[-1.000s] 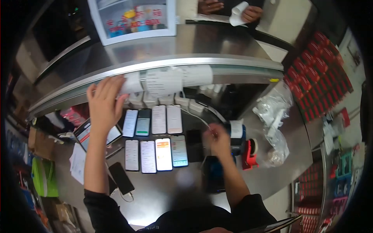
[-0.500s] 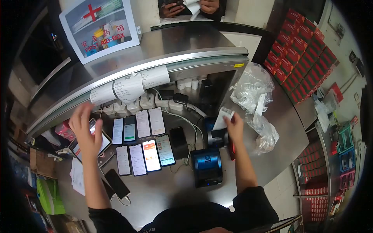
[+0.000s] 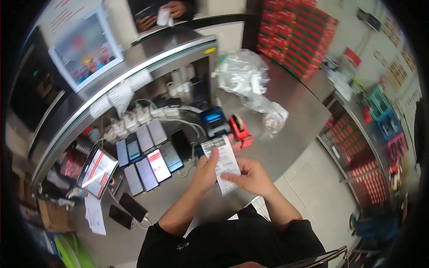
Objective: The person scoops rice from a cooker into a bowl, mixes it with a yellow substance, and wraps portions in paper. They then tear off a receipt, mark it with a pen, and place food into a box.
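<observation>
A long printed receipt [image 3: 227, 161] is held between both hands above the metal counter. My left hand [image 3: 205, 173] pinches its upper part, thumb on top. Lower down, my right hand [image 3: 250, 176] grips the right edge with its thumb across the paper. Just beyond the hands stands a black printer [image 3: 214, 121] with a blue-lit top, beside a red tape dispenser [image 3: 240, 131]. Two rows of phones [image 3: 158, 164] lie to the left, with a dark phone [image 3: 181, 144] nearest the hands. A lit tablet [image 3: 98, 172] stands farther left.
Clear plastic bags [image 3: 243, 76] lie at the counter's back right. Red boxes [image 3: 295, 38] are stacked behind. Receipts [image 3: 119, 97] hang from the shelf edge near white chargers [image 3: 129, 121]. A first aid box [image 3: 87, 51] stands on top. Another person's hands [image 3: 175, 9] show at the window.
The view has swung right. My left hand has come from near the tablet to the receipt and closed on it. My right hand has brought the receipt from the printer toward my body.
</observation>
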`<state>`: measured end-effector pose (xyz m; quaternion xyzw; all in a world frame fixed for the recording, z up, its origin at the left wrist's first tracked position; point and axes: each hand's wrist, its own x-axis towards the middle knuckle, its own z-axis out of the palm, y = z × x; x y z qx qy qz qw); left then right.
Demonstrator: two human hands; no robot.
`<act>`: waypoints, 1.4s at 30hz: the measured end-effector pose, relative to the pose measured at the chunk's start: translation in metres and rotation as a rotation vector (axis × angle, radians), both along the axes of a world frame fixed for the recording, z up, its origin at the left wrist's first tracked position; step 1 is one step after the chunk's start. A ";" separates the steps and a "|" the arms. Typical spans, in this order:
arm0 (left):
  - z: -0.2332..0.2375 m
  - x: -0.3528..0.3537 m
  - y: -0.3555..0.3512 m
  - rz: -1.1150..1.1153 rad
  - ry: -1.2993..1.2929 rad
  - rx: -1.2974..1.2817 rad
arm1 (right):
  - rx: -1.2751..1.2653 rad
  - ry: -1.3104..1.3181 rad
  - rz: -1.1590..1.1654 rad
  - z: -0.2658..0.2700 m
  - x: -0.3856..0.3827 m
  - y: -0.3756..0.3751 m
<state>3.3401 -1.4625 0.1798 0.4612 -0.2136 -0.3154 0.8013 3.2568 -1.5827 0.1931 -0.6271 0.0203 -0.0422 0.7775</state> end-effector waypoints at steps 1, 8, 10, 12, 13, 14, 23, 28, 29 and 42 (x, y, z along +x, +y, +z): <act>0.004 -0.002 -0.010 -0.043 -0.032 -0.060 | -0.172 0.045 0.016 -0.009 -0.021 -0.006; 0.021 -0.095 -0.102 -0.410 0.264 -0.213 | -0.017 0.186 -0.146 -0.010 -0.164 -0.068; 0.029 -0.141 -0.140 -0.441 0.433 -0.237 | -0.082 0.160 -0.240 -0.016 -0.212 -0.095; 0.020 -0.189 -0.184 -0.473 0.393 -0.242 | -0.170 0.184 -0.257 -0.025 -0.262 -0.131; 0.016 -0.221 -0.208 -0.451 0.321 -0.217 | -0.192 0.200 -0.258 -0.030 -0.292 -0.150; 0.008 -0.254 -0.234 -0.476 0.281 -0.183 | -0.209 0.223 -0.240 -0.031 -0.323 -0.173; -0.046 -0.500 -0.436 -0.843 0.176 -0.054 | -0.344 0.158 -1.136 -0.040 -0.530 -0.310; -0.056 -0.569 -0.537 -0.965 0.359 -0.004 | -0.211 0.348 -1.233 -0.103 -0.607 -0.384; -0.069 -0.580 -0.559 -0.999 0.369 -0.008 | -0.167 0.405 -1.223 -0.111 -0.620 -0.402; -0.088 -0.773 -0.895 -1.167 0.159 -0.030 | -0.162 0.416 -1.739 -0.136 -0.795 -0.693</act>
